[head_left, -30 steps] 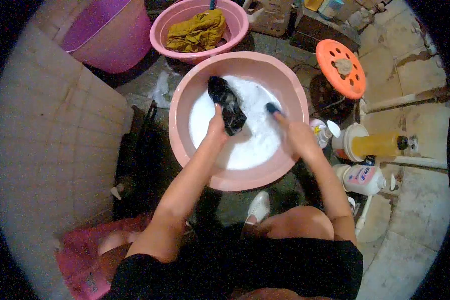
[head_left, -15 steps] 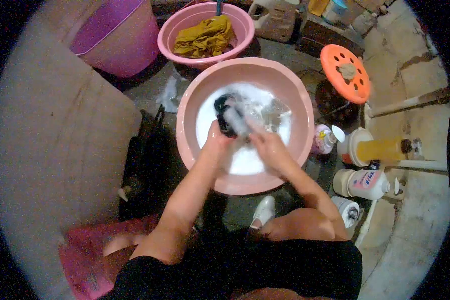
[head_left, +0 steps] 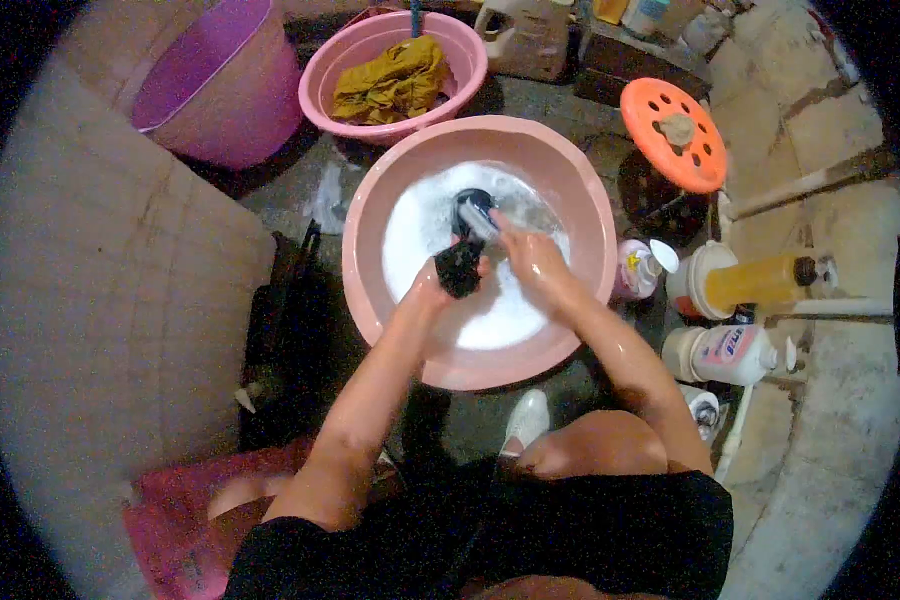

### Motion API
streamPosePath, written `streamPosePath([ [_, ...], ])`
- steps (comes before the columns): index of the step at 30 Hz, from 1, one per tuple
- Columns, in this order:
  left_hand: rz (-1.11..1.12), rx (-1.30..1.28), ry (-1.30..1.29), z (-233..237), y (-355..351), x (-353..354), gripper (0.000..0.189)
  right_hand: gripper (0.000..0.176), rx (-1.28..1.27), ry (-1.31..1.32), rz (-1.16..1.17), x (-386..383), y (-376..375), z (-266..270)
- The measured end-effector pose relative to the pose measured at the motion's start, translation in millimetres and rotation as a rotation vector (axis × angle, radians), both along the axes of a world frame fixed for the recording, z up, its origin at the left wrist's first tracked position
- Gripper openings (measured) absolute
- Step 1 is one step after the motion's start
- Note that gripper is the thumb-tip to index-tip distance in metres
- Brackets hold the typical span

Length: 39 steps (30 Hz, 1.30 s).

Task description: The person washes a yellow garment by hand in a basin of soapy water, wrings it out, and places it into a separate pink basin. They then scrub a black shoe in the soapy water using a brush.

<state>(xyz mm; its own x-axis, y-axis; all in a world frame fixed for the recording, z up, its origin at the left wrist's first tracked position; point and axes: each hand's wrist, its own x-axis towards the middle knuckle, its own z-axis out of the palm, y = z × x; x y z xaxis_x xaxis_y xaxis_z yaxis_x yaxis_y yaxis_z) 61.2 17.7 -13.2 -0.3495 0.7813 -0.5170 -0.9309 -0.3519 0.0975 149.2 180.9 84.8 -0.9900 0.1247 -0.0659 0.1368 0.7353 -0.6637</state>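
Observation:
Over the foamy water in a pink basin (head_left: pixel 370 300), my left hand (head_left: pixel 430 287) is wrapped round a long black item that looks like a shoe (head_left: pixel 458 268). Its rounded far end points away from me, and its exact shape is partly hidden. My right hand (head_left: pixel 535 258) grips a scrub brush (head_left: pixel 480 222), whose pale head rests against or just over the middle of the black shoe. White suds (head_left: pixel 500 320) cover much of the water around both hands.
Behind the basin stands a smaller pink tub (head_left: pixel 315 105) with mustard-coloured cloth (head_left: pixel 390 80). A purple bucket (head_left: pixel 230 110) is at the left. On the right are an orange perforated stool top (head_left: pixel 705 150), a pump bottle (head_left: pixel 635 270) and a white bottle (head_left: pixel 735 352).
The shoe has turned in my left hand, so its near end now shows above my palm. My right hand and brush have risen slightly away from me. The view has shifted a little.

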Motion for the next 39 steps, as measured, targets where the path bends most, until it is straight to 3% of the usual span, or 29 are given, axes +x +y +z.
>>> streamPosePath([
  [2, -0.032, 0.079, -0.033, 1, 0, 5, 0.031, 0.042, 0.109, -0.094, -0.060, -19, 22, -15],
  [4, -0.176, 0.071, 0.089, -3, -6, 7, 0.039, 0.045, 0.380, -0.292, -0.182, -42, 46, -59],
  [6, -0.229, 0.023, 0.239, 15, 3, 13, 0.046, 0.045, 0.391, -0.247, -0.185, -41, 52, -96],
  [8, -0.141, -0.414, 0.460, 31, 16, 18, 0.051, 0.046, 0.407, -0.205, -0.178, -43, 53, -123],
  [9, -0.152, -0.525, 0.404, 25, 15, 14, 0.056, 0.046, 0.210, -0.166, -0.164, -46, 49, -134],
  [11, -0.166, -0.516, 0.387, 22, 7, 8, 0.056, 0.046, -0.058, -0.072, -0.183, -37, 32, -88],
  [14, -0.187, -0.577, 0.340, 8, 8, 5, 0.043, 0.043, -0.061, -0.051, -0.222, -13, -5, -43],
  [16, -0.191, -0.529, 0.321, -8, 12, 4, 0.025, 0.041, -0.068, 0.034, 0.045, -6, -16, -60],
  [17, -0.201, -0.552, 0.354, -15, 12, 8, 0.022, 0.038, -0.050, -0.025, 0.051, -11, -14, -66],
  [20, -0.225, -0.435, 0.590, 5, 17, 25, 0.023, 0.036, 0.173, -0.091, -0.067, -42, 7, -76],
  [22, -0.284, -0.477, 0.592, 17, 22, 33, 0.026, 0.036, 0.178, -0.132, -0.104, -56, 17, -76],
  [24, -0.290, -0.405, 0.508, 26, 19, 38, 0.027, 0.035, 0.147, -0.008, -0.203, -65, 20, -100],
  [25, -0.315, -0.440, 0.464, 17, 17, 36, 0.029, 0.035, 0.280, -0.122, -0.034, -58, 17, -103],
  [26, -0.313, -0.440, 0.467, 8, 12, 28, 0.029, 0.037, 0.228, 0.006, 0.075, -48, 4, -109],
  [28, -0.269, -0.556, 0.430, -14, 4, 19, 0.028, 0.045, 0.119, -0.222, 0.141, -20, -30, -40],
  [29, -0.182, -0.518, 0.564, 17, 7, 23, 0.027, 0.040, 0.176, -0.116, 0.095, -23, -25, -61],
  [30, -0.253, -0.553, 0.608, 33, 10, 23, 0.030, 0.036, 0.211, -0.041, 0.008, -31, -15, -76],
  [32, -0.274, -0.537, 0.776, -18, 20, 22, 0.034, 0.046, 0.278, -0.141, -0.058, -47, 8, -80],
  [34, -0.307, -0.601, 0.823, 8, 22, 32, 0.040, 0.046, 0.328, -0.095, -0.093, -52, 27, -93],
  [36, -0.579, -1.245, 1.584, 44, 17, 38, 0.053, 0.045, 0.443, -0.085, -0.208, -52, 44, -105],
  [37, -0.834, -1.404, 1.595, 58, 19, 34, 0.065, 0.046, 0.347, -0.156, -0.232, -54, 47, -121],
  [38, -0.832, -1.403, 1.590, 55, 16, 32, 0.065, 0.046, 0.350, -0.159, -0.229, -54, 49, -136],
  [39, -0.827, -1.489, 1.777, 51, 10, 32, 0.069, 0.042, 0.078, -0.257, -0.311, -55, 39, -129],
])
